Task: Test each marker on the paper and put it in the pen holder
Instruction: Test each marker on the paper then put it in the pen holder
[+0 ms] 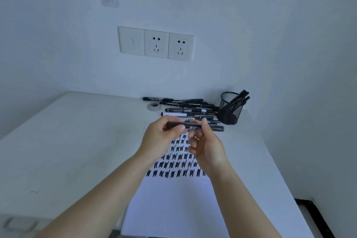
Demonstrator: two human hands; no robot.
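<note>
The left hand (164,137) and right hand (206,146) hold one black marker (195,126) level between them above the paper (173,205). The left fingers curl round its left end; the right thumb and fingers pinch it near the middle, and its right end sticks out past the right hand. The paper lies on the white table (67,150), its far half covered in rows of black scribbles (173,162). Just beyond the hands a pile of markers (187,107) lies by the wall, with a small grey ring (154,106) at its left. The mesh holder (229,108) stands at the pile's right, with a few markers leaning in it. Wall sockets (156,43) sit above.
</note>
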